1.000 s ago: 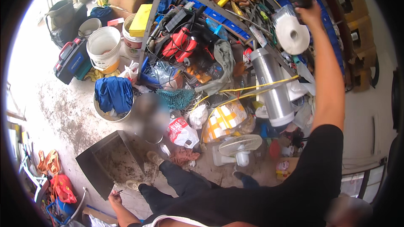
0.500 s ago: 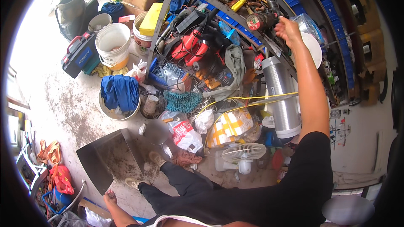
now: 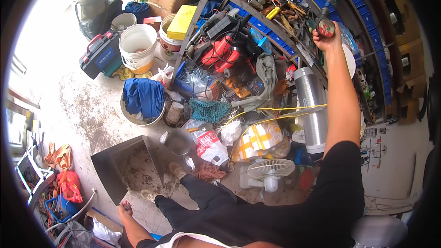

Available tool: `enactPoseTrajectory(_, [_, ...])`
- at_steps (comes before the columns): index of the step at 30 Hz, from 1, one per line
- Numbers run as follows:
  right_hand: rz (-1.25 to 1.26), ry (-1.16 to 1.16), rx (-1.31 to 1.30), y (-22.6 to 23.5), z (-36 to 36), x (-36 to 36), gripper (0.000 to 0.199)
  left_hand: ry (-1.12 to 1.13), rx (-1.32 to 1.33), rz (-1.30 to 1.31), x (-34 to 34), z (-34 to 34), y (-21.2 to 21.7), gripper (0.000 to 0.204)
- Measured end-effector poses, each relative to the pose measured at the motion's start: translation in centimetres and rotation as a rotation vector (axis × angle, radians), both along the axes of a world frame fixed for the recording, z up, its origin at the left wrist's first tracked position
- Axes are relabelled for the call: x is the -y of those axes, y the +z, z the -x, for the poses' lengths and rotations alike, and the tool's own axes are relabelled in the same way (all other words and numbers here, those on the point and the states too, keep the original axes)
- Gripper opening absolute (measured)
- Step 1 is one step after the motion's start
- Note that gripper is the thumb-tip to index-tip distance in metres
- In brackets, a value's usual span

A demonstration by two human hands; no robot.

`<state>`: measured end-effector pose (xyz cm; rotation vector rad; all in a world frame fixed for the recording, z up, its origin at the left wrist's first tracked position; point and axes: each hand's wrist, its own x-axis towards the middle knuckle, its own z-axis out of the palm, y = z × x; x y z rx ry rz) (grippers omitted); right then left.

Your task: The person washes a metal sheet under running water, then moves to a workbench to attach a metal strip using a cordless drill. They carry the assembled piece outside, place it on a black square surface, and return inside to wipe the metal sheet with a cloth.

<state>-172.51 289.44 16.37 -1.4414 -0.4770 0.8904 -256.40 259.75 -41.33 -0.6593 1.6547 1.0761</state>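
Note:
In my right hand (image 3: 327, 41), stretched out over the cluttered workbench at the upper right, is a dark can with a red label (image 3: 326, 27). Its rounded end faces me and a narrow dark neck points away. My fingers are wrapped around its near side. My left hand (image 3: 125, 208) hangs low at the left, just under the lower corner of a dark open metal box (image 3: 110, 167) on the floor. Its fingers are curled around something small and dark that I cannot make out.
Hand tools, among them a yellow-handled screwdriver (image 3: 274, 13), crowd the bench top. A silver duct roll (image 3: 310, 105), white fan (image 3: 271, 170), red-printed bag (image 3: 212, 147) and basin with blue cloth (image 3: 143, 98) stand below. A toolbox (image 3: 102, 55) and white bucket (image 3: 138, 46) are farther left.
My right hand has taken hold of the can, which lay on the bench, and lifted it to the right. My left hand stays low near the metal box. The whole view has shifted slightly.

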Motion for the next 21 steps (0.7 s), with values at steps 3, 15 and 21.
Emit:
enactPoseTrajectory(3, [-0.378,0.046,0.102,0.9,6.8,3.6,0.023,0.030,0.060,0.003,0.4,0.3,-1.0,0.018])
enactPoseTrajectory(15, [-0.383,0.726,-0.611,-13.5,31.6,6.5,0.056,-0.002,0.022,-0.179,2.4,0.6,0.2,0.009])
enactPoseTrajectory(21, [0.064,1.104,-0.931,-22.7,40.9,4.4,0.049,-0.104,0.221,-0.059,6.7,1.3,4.1,0.020])
